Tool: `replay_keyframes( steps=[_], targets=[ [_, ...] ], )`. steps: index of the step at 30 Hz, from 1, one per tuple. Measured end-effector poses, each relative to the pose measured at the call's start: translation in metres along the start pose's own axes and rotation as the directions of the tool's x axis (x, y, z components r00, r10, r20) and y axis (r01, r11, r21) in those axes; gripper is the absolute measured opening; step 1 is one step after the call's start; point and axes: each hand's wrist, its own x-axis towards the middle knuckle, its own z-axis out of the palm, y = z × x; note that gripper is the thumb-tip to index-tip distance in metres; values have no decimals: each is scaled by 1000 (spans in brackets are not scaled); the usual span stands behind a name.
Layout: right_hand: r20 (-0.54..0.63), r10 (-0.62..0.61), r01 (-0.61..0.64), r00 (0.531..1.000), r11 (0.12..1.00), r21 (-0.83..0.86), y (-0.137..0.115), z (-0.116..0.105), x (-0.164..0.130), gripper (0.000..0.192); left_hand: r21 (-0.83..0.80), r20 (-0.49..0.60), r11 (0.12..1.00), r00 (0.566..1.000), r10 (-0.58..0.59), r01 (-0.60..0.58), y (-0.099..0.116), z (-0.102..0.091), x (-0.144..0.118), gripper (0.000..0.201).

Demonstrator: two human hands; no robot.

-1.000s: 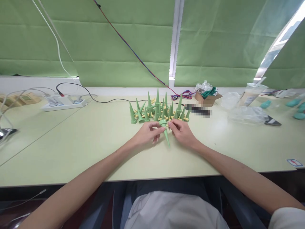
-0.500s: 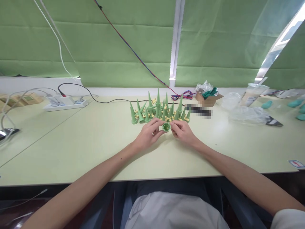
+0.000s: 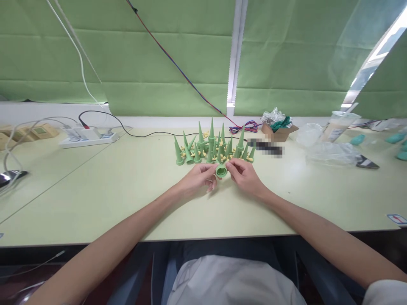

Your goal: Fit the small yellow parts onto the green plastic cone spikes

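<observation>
A hollow green plastic cone [image 3: 221,171] is held with its round open end towards me. My left hand [image 3: 201,177] grips its left side with thumb and forefinger, the other fingers curled loosely below. My right hand [image 3: 244,174] is closed in a pinch at the cone's right rim. Whatever lies between those fingertips is too small to make out. Just behind both hands stands a cluster of green cones [image 3: 179,153], mostly point up, with small yellow pieces [image 3: 223,157] among them.
A power strip [image 3: 89,139] with cables lies at the left. Behind the cones are coiled red-blue wires [image 3: 249,127] and a cardboard box [image 3: 280,133]. Further right stand a plastic cup [image 3: 335,127], a clear bag [image 3: 333,153] and teal pieces [image 3: 358,139]. The table's front edge runs near me.
The green cone has turned a little, its open end tipping lower. My left hand has shifted its hold, with the thumb drawn back and fingers lowered. My right hand stays almost in place.
</observation>
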Motion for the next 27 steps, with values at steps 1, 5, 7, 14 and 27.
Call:
replay_keyframes(
  steps=[1, 5, 7, 14, 27],
  targets=[
    [12, -3, 3, 1000, 1000, -1, 0, 0, 0, 39, -22, 14, 1000, 1000, 0, 0, 0, 0, 0, 42],
    [45, 1, 0, 999, 1000, -16, -2, 0, -2, 39, 24, 15, 999, 999, 28, -28, 2, -1, -3, 40],
    [59, 0, 2, 998, 999, -33, -2, 0, -2, 40, 142, 6, 988, 998, 55, -56, 4, -2, -6, 39],
    [64, 23, -18, 998, 997, -81, -2, 0, -1, 45, 579, -62, 764, 919, 389, -284, 0, 2, -7, 28],
    [-74, 91, -91, 993, 996, 0, 3, 6, 0, 40, 789, -125, 547, 798, 590, -280, -10, -1, 0, 17]
  ],
)
